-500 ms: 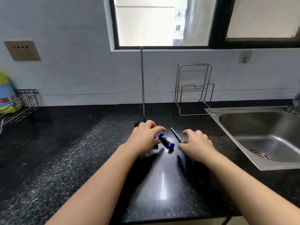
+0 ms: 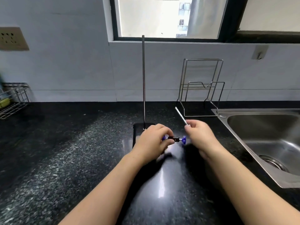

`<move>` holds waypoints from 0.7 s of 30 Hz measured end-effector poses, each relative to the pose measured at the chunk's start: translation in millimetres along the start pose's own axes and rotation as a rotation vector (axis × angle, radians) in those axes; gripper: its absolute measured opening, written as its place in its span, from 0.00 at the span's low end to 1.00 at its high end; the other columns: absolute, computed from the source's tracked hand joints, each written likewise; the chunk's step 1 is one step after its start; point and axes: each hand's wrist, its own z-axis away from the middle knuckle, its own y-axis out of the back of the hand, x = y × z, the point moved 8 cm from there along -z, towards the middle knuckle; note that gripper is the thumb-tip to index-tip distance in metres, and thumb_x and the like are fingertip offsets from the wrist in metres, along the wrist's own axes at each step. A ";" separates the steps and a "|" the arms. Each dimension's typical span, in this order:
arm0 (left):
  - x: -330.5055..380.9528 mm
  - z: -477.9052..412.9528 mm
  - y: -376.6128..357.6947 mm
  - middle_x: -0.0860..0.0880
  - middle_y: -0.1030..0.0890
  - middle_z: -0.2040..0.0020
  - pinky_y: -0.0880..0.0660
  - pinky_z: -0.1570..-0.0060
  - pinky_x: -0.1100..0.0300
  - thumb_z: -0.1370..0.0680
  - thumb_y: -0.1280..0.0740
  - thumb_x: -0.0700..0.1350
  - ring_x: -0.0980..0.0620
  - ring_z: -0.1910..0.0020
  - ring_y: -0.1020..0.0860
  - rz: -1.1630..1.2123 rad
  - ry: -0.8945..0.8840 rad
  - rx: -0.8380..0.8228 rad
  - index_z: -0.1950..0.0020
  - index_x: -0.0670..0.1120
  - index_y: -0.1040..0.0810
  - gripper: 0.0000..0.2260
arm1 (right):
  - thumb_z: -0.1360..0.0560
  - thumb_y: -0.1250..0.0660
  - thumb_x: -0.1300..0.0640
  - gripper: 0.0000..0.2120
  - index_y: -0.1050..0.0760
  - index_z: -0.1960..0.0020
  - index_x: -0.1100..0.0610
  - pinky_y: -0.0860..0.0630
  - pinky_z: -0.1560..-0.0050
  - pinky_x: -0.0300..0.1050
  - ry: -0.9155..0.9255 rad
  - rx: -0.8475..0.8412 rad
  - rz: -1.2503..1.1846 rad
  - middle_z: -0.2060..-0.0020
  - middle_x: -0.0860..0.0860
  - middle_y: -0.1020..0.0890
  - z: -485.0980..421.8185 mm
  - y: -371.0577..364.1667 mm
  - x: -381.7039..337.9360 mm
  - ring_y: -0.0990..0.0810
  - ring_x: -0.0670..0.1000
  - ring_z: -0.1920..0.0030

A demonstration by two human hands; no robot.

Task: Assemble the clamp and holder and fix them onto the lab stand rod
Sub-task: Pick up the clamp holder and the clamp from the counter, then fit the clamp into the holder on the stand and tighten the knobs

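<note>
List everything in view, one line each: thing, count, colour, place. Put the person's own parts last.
Stand rod: 1, silver, upright on its base.
Stand base: 1, black, on the counter by the left hand.
Boss head: 1, black with blue knobs, in the left hand.
Clamp rod: 1, silver, in the right hand.
Wire rack: 1, silver, against the wall.
Wire basket: 1, silver, far left.
Sink: 1, steel, right.
Counter: 1, black speckled.
Wall socket: 1, beige.
Window: 1, dark frame.
Left hand: 1.
Right hand: 1.

We have one view only, worn on the head, facing forward and down. It sits close over the counter (image 2: 65,151), with the window (image 2: 162,17) far ahead.
</note>
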 end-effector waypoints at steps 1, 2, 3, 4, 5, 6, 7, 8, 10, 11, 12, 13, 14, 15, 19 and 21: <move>-1.2 2.8 7.3 0.53 0.19 0.49 0.29 0.47 0.56 0.25 0.31 0.51 0.52 0.49 0.24 0.120 0.026 0.088 0.49 0.51 0.20 0.07 | 0.22 0.37 0.62 0.13 0.21 0.40 0.60 0.28 0.56 0.45 0.000 0.018 -0.206 0.61 0.51 0.20 -5.0 1.7 -3.4 0.24 0.49 0.61; -2.8 6.4 14.6 0.55 0.19 0.53 0.28 0.49 0.61 0.26 0.30 0.50 0.56 0.52 0.23 0.235 0.058 0.173 0.50 0.51 0.20 0.06 | 0.22 0.36 0.62 0.13 0.21 0.39 0.60 0.27 0.54 0.44 0.003 0.023 -0.368 0.62 0.49 0.21 -8.4 1.9 -6.9 0.25 0.47 0.61; -5.6 10.3 20.9 0.56 0.18 0.55 0.29 0.51 0.65 0.26 0.29 0.48 0.59 0.55 0.23 0.339 0.095 0.243 0.51 0.51 0.19 0.05 | 0.22 0.35 0.62 0.13 0.22 0.38 0.60 0.27 0.54 0.43 0.012 0.015 -0.492 0.61 0.49 0.21 -11.0 0.1 -9.7 0.25 0.46 0.61; -8.8 13.7 25.2 0.57 0.18 0.56 0.29 0.52 0.67 0.26 0.28 0.47 0.60 0.56 0.22 0.436 0.131 0.292 0.51 0.51 0.19 0.05 | 0.22 0.35 0.63 0.13 0.23 0.38 0.59 0.27 0.57 0.41 0.023 -0.002 -0.610 0.61 0.49 0.22 -11.4 -2.5 -10.8 0.25 0.46 0.62; -13.4 16.2 29.1 0.57 0.17 0.57 0.28 0.53 0.67 0.26 0.28 0.47 0.61 0.58 0.22 0.518 0.161 0.327 0.52 0.51 0.19 0.05 | 0.22 0.36 0.64 0.13 0.23 0.38 0.59 0.27 0.61 0.38 0.026 -0.040 -0.731 0.61 0.49 0.22 -11.0 -8.1 -12.3 0.25 0.45 0.64; -17.7 18.3 32.1 0.56 0.16 0.57 0.28 0.53 0.66 0.26 0.27 0.46 0.60 0.58 0.22 0.578 0.181 0.355 0.52 0.50 0.18 0.05 | 0.22 0.37 0.64 0.13 0.23 0.38 0.59 0.27 0.64 0.37 0.016 -0.087 -0.837 0.62 0.49 0.22 -8.8 -13.4 -12.9 0.25 0.45 0.66; -21.2 20.1 35.0 0.55 0.16 0.58 0.26 0.53 0.64 0.27 0.27 0.46 0.59 0.58 0.21 0.614 0.196 0.378 0.51 0.50 0.17 0.05 | 0.22 0.37 0.65 0.13 0.23 0.39 0.58 0.27 0.66 0.36 0.004 -0.139 -0.913 0.62 0.49 0.23 -5.6 -18.4 -13.4 0.25 0.45 0.66; -25.7 21.8 38.4 0.55 0.16 0.58 0.25 0.53 0.62 0.27 0.26 0.47 0.57 0.59 0.21 0.632 0.213 0.404 0.52 0.51 0.17 0.06 | 0.22 0.38 0.65 0.12 0.22 0.40 0.58 0.27 0.67 0.37 -0.003 -0.196 -0.947 0.63 0.50 0.23 -2.1 -23.8 -15.5 0.25 0.45 0.67; -34.3 24.5 43.9 0.53 0.15 0.58 0.22 0.54 0.56 0.28 0.26 0.47 0.54 0.59 0.19 0.653 0.259 0.458 0.52 0.51 0.17 0.06 | 0.23 0.38 0.66 0.13 0.21 0.42 0.58 0.28 0.66 0.38 0.010 -0.273 -0.935 0.63 0.50 0.24 3.2 -28.7 -19.8 0.27 0.47 0.67; -37.4 25.8 47.5 0.52 0.16 0.58 0.21 0.54 0.56 0.28 0.26 0.46 0.53 0.59 0.19 0.663 0.277 0.491 0.52 0.52 0.17 0.06 | 0.24 0.38 0.67 0.13 0.21 0.43 0.59 0.30 0.65 0.39 0.026 -0.300 -0.925 0.63 0.51 0.24 4.9 -29.4 -22.4 0.27 0.47 0.67; -40.2 27.0 51.6 0.50 0.16 0.58 0.22 0.55 0.58 0.28 0.26 0.45 0.54 0.60 0.20 0.669 0.288 0.531 0.52 0.51 0.17 0.06 | 0.25 0.38 0.67 0.14 0.21 0.43 0.59 0.31 0.65 0.40 0.041 -0.328 -0.926 0.63 0.51 0.24 6.9 -30.7 -25.9 0.27 0.48 0.67; -42.2 28.0 56.0 0.50 0.18 0.59 0.24 0.56 0.61 0.28 0.26 0.44 0.55 0.62 0.22 0.677 0.293 0.573 0.52 0.51 0.17 0.06 | 0.25 0.38 0.67 0.14 0.20 0.43 0.60 0.32 0.65 0.41 0.059 -0.356 -0.923 0.63 0.51 0.23 9.0 -31.6 -29.1 0.28 0.48 0.67; -43.8 28.9 60.1 0.50 0.19 0.60 0.25 0.56 0.63 0.28 0.25 0.43 0.56 0.63 0.23 0.686 0.296 0.614 0.52 0.50 0.17 0.06 | 0.26 0.38 0.67 0.14 0.20 0.44 0.60 0.33 0.65 0.41 0.075 -0.380 -0.912 0.63 0.51 0.22 12.2 -32.8 -32.0 0.28 0.48 0.67; -45.4 30.0 64.0 0.50 0.20 0.61 0.26 0.57 0.65 0.28 0.25 0.41 0.57 0.63 0.24 0.698 0.299 0.649 0.52 0.49 0.17 0.06 | 0.26 0.38 0.67 0.13 0.19 0.46 0.59 0.33 0.66 0.41 0.086 -0.399 -0.890 0.63 0.51 0.21 14.5 -34.6 -32.9 0.28 0.48 0.68; -52.1 35.8 73.1 0.48 0.19 0.59 0.25 0.56 0.65 0.28 0.25 0.40 0.57 0.61 0.24 0.787 0.308 0.748 0.51 0.48 0.18 0.08 | 0.26 0.38 0.71 0.15 0.17 0.50 0.59 0.32 0.68 0.38 0.138 -0.480 -0.753 0.62 0.53 0.21 22.8 -43.9 -30.2 0.29 0.48 0.69; -57.9 38.1 75.9 0.47 0.18 0.57 0.24 0.54 0.61 0.27 0.26 0.41 0.55 0.60 0.23 0.821 0.316 0.789 0.51 0.49 0.18 0.07 | 0.28 0.34 0.70 0.14 0.16 0.48 0.57 0.30 0.65 0.36 0.190 -0.562 -0.649 0.63 0.51 0.21 29.1 -50.4 -29.7 0.28 0.47 0.67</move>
